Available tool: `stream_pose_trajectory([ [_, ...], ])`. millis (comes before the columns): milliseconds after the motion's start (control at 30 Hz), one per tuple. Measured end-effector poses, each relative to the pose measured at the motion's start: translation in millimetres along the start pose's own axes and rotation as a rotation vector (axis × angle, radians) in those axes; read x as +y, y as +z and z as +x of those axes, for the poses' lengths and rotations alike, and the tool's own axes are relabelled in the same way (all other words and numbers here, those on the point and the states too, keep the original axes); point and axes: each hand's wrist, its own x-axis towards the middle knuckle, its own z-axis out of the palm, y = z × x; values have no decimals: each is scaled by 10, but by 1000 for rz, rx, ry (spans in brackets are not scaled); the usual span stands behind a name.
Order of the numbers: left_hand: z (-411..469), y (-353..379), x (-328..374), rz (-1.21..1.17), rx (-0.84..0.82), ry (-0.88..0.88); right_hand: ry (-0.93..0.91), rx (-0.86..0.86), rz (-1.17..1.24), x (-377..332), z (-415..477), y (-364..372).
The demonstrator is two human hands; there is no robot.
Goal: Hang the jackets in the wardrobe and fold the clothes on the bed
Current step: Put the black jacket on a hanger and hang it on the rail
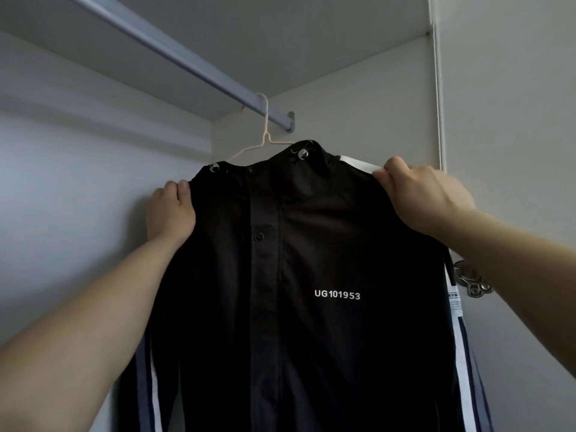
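**Jacket on the rail, both hands on its shoulders**

The black jacket (311,275) hangs in front of you on a thin, pale hanger (265,141). The hanger's hook looks to sit over the rail (174,54), close to the rail's far end.

Your left hand (170,210) grips the jacket's left shoulder with curled fingers. Your right hand (424,194) pinches the other shoulder, right at the white stripe (358,165). Both hands are holding cloth, not the hanger.

Here is what could go wrong, I think:

- If you pull one shoulder down harder than the other, the hanger may tip. Then the jacket could slide off the low side.
- If you tug the jacket toward you, the thin hook may jump off the rail and everything could drop.
- The cloth looks smooth, so it may slip on the hanger if a shoulder is not sitting well when you let go.
- The jacket's right sleeve hangs near the metal hinge (472,280). It could catch there.

The wardrobe (78,182) is the thing that holds stuff here. Inside it you can see this one jacket on the rail. Its lower part is out of view. The bed and the clothes to fold are not in view either.
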Motion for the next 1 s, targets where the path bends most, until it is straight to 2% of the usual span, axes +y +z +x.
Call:
stream_pose_trajectory([
  [100, 98, -67, -73, 20, -2, 58, -22, -81, -35, 41, 16, -47],
  [267, 160, -107, -160, 56, -18, 88, -62, -77, -166, 12, -24, 38],
  [400, 68, -49, -188, 55, 3, 43, -35, 83, -248, 2, -104, 170],
  [500, -214, 6, -218, 116, 167, 57, -36, 284, -332, -194, -288, 191],
  [567, -543, 37, -224, 131, 262, 120, -116, 293, -312, -374, -540, 228],
  [633, -989, 51, -274, 116, 257, 182, -265, 192, -218, -613, -935, 299],
  [700, -1548, 79, -442, 96, 191, 229, -336, 27, -86, -835, -1492, 482],
  [800, -2592, 136, -919, 100, 36, 209, -226, -227, 164, -1094, -2493, 806],
  [867, -3226, 143, -1309, 112, -118, 32, -64, -459, 320, -1196, -3074, 923],
  [967, -3914, 122, -1823, 77, -455, -356, 273, -847, 436, -1200, -3811, 1147],
  [1000, -4052, 106, -1934, 43, -545, -456, 383, -906, 488, -1189, -4021, 1230],
])
